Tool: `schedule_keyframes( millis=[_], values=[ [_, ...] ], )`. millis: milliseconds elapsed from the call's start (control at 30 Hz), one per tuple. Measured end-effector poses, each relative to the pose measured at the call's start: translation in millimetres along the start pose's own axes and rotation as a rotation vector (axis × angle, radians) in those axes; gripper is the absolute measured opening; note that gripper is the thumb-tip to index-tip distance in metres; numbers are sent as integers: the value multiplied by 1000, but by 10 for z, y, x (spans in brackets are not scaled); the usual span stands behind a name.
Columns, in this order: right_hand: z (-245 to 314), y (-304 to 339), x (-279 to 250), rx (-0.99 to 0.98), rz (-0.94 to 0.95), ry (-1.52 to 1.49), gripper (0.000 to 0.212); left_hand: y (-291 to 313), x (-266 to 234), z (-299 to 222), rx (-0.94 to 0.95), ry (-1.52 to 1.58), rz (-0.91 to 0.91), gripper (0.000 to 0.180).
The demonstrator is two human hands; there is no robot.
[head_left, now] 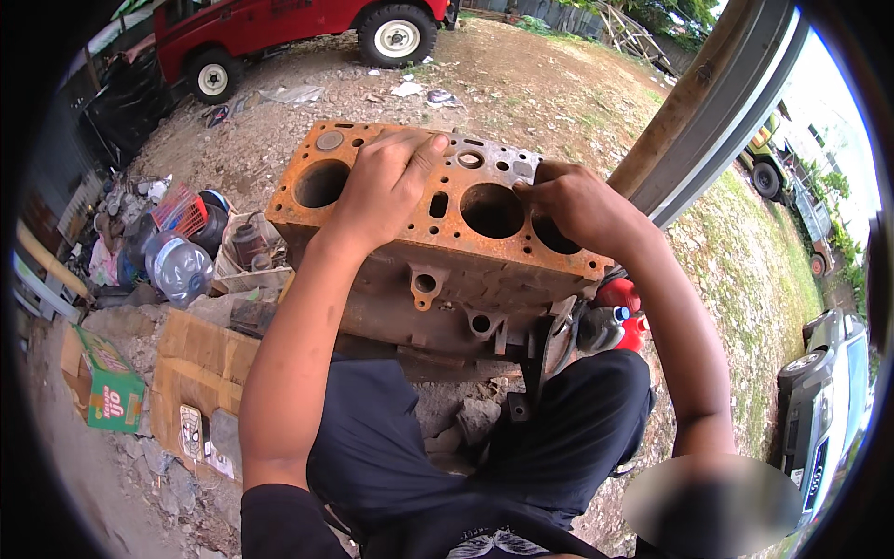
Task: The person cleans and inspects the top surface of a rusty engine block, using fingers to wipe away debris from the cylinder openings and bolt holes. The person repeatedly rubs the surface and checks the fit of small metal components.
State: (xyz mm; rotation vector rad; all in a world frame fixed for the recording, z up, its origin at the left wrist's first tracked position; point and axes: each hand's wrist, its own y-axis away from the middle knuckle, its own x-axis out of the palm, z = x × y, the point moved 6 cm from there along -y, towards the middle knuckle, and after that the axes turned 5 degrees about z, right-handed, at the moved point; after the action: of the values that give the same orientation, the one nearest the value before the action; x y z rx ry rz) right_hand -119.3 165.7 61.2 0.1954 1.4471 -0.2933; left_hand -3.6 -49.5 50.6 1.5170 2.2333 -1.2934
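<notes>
A rusty orange engine block stands in front of my knees, with its flat top and round cylinder bores facing up. My left hand is laid over the top between two bores. Its thumb rests on the surface and its fingers bend at the far edge, tips hidden. Toward the right end, my right hand is closed, its fingertips pressed low against the top beside a bore. A small grey piece shows at those fingertips; its kind is unclear. Around it the far right surface looks greyer than the rest.
Plastic bottles stand by the block's right end. At left lie a clear water jug, a red basket, flattened cardboard and a green box. A post rises at right; a red vehicle is parked behind.
</notes>
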Motion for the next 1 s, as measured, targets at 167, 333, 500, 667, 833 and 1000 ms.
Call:
schedule_keyframes(
  millis=[167,333,500,667,833,1000],
  values=[
    [-14,-254,2,26,-27,-23,36,-59,128,-82,6,-46,69,56],
    [125,-19,-52,66,75,26,30,-28,3,-31,72,-48,-33,53],
    [7,-434,56,39,40,-17,30,-90,145,-10,16,21,-51,58],
    [96,-253,-23,7,60,-15,31,-11,130,10,-18,3,-7,63],
    [26,-213,-29,-17,81,40,29,65,-4,128,-102,95,-33,66],
    [3,-518,-35,23,18,38,30,-44,196,45,73,-55,-112,64]
  ],
)
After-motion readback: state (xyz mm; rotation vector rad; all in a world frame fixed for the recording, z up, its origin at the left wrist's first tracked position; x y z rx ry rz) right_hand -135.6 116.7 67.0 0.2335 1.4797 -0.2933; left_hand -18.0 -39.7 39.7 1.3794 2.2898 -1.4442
